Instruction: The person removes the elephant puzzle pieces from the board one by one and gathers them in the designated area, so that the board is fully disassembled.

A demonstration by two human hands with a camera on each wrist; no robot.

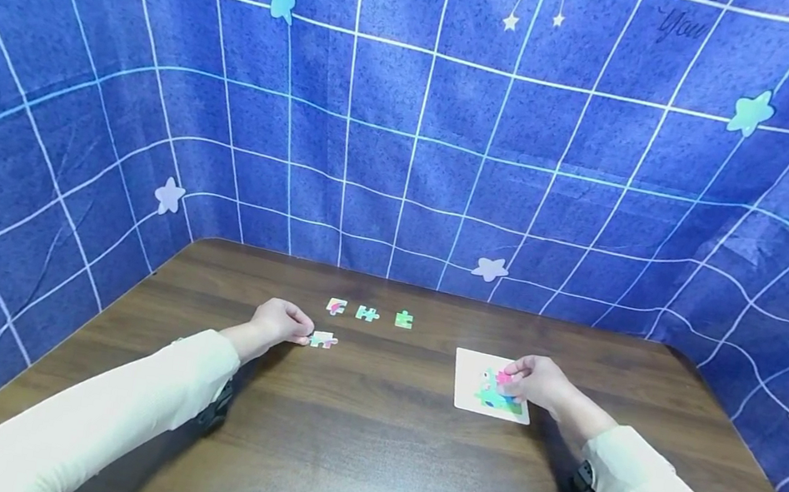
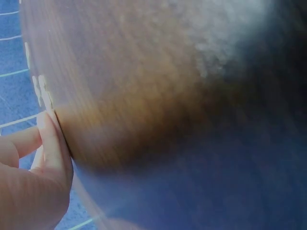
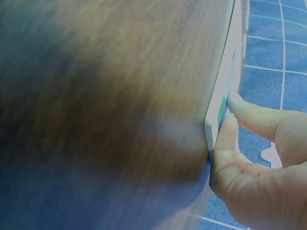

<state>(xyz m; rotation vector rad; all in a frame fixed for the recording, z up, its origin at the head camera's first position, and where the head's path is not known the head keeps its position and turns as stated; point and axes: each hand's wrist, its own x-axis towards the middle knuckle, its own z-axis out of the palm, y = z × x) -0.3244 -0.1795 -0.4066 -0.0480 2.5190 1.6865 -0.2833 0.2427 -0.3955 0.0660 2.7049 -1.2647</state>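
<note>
My left hand [image 1: 280, 321] rests on the table with thumb and fingertips together, pinching the left end of a small pastel jigsaw piece [image 1: 324, 340]. In the left wrist view the left hand [image 2: 41, 167] covers most of that piece. Further right lies a white puzzle board [image 1: 470, 364] with a colourful, partly visible picture. Over its right part, my right hand [image 1: 535, 380] pinches a pink jigsaw piece [image 1: 503, 376] against the board. The right wrist view has the right hand [image 3: 254, 158] low at the board's edge, thumb and finger close together; the pink piece is hidden there.
Three loose jigsaw pieces lie behind the left hand: a white one with red [image 1: 336, 307], a teal and white one [image 1: 366, 313] and a green one [image 1: 403, 320]. The brown wooden table [image 1: 368, 436] ends at a blue checked curtain [image 1: 383, 110].
</note>
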